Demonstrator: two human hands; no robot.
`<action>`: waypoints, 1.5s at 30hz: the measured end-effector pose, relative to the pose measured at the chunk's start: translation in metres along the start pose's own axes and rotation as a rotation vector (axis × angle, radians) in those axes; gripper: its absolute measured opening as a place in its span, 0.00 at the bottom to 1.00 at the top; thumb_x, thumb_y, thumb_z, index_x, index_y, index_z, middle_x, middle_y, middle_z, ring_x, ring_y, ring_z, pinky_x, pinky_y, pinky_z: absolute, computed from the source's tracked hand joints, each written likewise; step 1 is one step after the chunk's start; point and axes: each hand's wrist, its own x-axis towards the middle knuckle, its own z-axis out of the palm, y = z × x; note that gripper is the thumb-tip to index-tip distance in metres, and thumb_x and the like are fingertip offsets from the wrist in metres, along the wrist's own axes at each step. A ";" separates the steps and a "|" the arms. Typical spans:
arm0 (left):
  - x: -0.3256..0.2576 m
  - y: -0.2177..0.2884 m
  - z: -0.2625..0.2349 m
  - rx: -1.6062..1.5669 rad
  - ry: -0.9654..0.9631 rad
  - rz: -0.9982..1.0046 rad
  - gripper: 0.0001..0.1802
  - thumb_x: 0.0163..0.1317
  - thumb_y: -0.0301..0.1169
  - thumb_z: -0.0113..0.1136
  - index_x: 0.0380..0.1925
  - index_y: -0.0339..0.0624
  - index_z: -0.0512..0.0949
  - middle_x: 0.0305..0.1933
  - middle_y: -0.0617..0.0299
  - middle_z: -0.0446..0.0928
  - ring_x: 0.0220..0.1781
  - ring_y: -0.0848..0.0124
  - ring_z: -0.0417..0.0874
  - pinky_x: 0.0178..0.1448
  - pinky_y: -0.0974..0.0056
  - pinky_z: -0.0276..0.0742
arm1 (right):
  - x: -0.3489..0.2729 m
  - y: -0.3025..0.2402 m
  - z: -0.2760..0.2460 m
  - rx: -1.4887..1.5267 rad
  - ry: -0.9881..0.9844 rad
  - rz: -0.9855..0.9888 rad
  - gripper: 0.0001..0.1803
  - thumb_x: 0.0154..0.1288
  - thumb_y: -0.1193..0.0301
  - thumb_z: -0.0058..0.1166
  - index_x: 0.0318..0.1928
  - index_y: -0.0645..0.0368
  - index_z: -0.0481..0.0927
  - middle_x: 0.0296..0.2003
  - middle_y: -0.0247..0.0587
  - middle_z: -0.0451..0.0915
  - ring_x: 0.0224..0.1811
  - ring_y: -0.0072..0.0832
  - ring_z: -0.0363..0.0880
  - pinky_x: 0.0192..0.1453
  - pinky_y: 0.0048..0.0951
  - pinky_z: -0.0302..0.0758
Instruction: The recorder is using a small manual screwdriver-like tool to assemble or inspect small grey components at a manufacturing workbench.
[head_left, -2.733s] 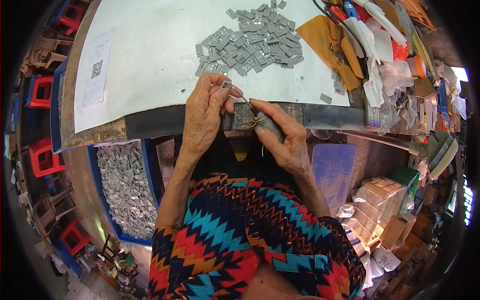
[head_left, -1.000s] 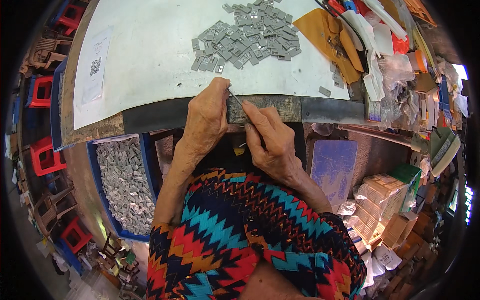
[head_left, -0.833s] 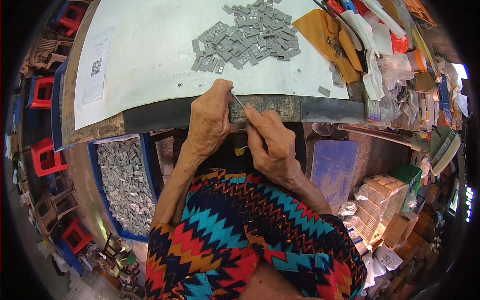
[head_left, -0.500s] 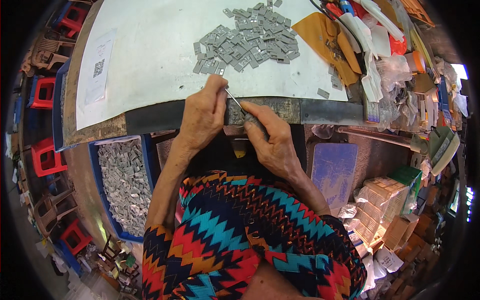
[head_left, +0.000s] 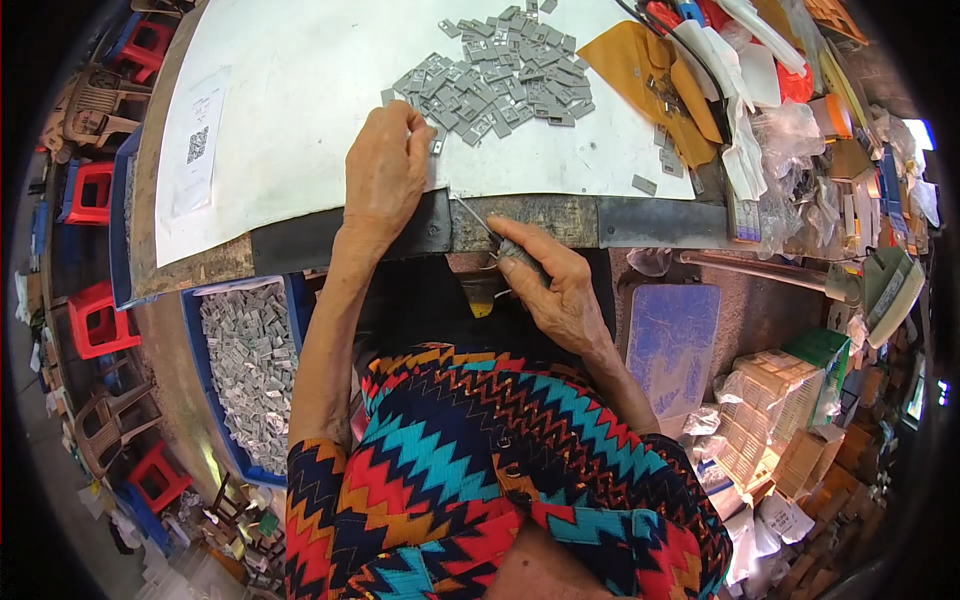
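My left hand (head_left: 385, 170) is over the near left edge of a pile of small flat grey rectangular pieces (head_left: 490, 85) on the white sheet (head_left: 300, 120). Its fingers are curled and closed, and the back of the hand hides whatever is between them. One grey piece (head_left: 437, 146) shows right beside the fingertips. My right hand (head_left: 552, 280) is wrapped round a hand tool (head_left: 475, 215) with a slim metal shaft and a dark grey handle. The shaft points up and left over the table's front edge (head_left: 520, 222).
A blue bin (head_left: 200, 350) full of grey pieces stands below the table at left. On the table's right lie an orange-brown envelope (head_left: 620, 60) with small pieces on it, cables and plastic bags. A blue-topped stool (head_left: 672, 340) and a lattice crate (head_left: 755, 400) are at right.
My left hand has moved up and left, away from the tool's tip and onto the edge of the pile. My right hand has shifted slightly down and right, still holding the tool.
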 end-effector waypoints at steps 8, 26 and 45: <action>-0.012 0.002 0.014 0.203 0.029 0.122 0.03 0.53 0.25 0.54 0.27 0.37 0.72 0.28 0.53 0.71 0.30 0.57 0.74 0.34 0.57 0.69 | -0.003 0.018 -0.003 -0.027 0.048 -0.009 0.19 0.61 0.76 0.47 0.54 0.63 0.71 0.35 0.36 0.75 0.26 0.14 0.67 0.29 0.16 0.67; 0.008 0.001 -0.007 0.216 -0.343 0.393 0.13 0.47 0.19 0.55 0.34 0.46 0.76 0.30 0.58 0.67 0.36 0.60 0.70 0.42 0.59 0.67 | -0.007 0.013 -0.019 0.096 0.095 0.174 0.19 0.61 0.76 0.48 0.54 0.63 0.71 0.40 0.41 0.76 0.29 0.17 0.70 0.32 0.19 0.70; -0.010 0.005 -0.008 -0.983 -0.385 -0.311 0.06 0.62 0.30 0.49 0.29 0.40 0.66 0.28 0.60 0.71 0.28 0.73 0.69 0.31 0.69 0.63 | 0.002 -0.003 -0.020 0.139 0.114 0.096 0.18 0.60 0.78 0.48 0.52 0.65 0.71 0.37 0.38 0.76 0.27 0.15 0.69 0.32 0.18 0.69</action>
